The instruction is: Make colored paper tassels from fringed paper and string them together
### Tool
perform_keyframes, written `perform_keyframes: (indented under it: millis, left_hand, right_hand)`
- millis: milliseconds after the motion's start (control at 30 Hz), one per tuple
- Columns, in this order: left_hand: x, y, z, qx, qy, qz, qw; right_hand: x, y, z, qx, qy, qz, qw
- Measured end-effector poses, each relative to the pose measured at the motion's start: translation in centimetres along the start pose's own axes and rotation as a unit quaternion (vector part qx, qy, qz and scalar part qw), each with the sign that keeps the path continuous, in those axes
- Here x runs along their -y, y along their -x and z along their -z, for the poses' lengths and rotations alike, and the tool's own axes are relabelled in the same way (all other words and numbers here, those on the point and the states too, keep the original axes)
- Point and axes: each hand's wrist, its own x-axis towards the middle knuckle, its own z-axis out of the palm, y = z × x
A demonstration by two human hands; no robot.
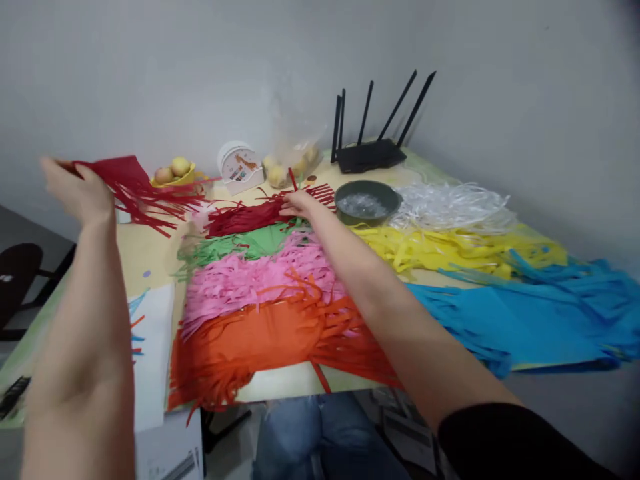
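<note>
My left hand (pixel 85 190) is raised at the left, closed on one end of a dark red fringed paper sheet (pixel 125 173) whose cut strips hang down to the right. Farther right, my right hand (pixel 300 205) reaches over a pile of dark red fringed paper (pixel 247 217) on the table, touching its right part with fingers stretched out; their undersides are hidden. Below that pile lie green fringed paper (pixel 250 243), pink fringed paper (pixel 265 273) and orange fringed paper (pixel 270 333), stacked in bands toward me.
Right of my arm lie yellow (pixel 480 250), blue (pixel 530 323) and white fringe (pixel 450 205). A dark bowl (pixel 367 202) and a black router (pixel 370 156) stand behind. At the back are a yellow fruit bowl (pixel 175 179), a giraffe-printed holder (pixel 241 170) and a bag of fruit (pixel 293 163).
</note>
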Motion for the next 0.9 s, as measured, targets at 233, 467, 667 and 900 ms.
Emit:
perform_keyframes:
  millis: [233,467,667,900]
  left_hand:
    - [-5.8,9.4,11.7,0.023,-0.210,-0.022,0.977]
    - [-9.6,21.7,12.5,0.188,-0.132,-0.182,0.956]
    - [-7.9,25.0,13.5,0.263,0.154,-0.152,0.940]
    - [-8.3,25.7,13.8,0.363,0.350,-0.037,0.863]
  right_hand:
    - [3.5,10.3,0.1,0.001,0.074,0.123,0.990]
    - [2.4,26.8,-5.3,0.079,0.170,0.521,0.833]
    - [2.4,31.1,-1.9,0.153,0.224,0.488,0.830]
    - [4.7,34.1,1.9,0.147,0.213,0.475,0.841]
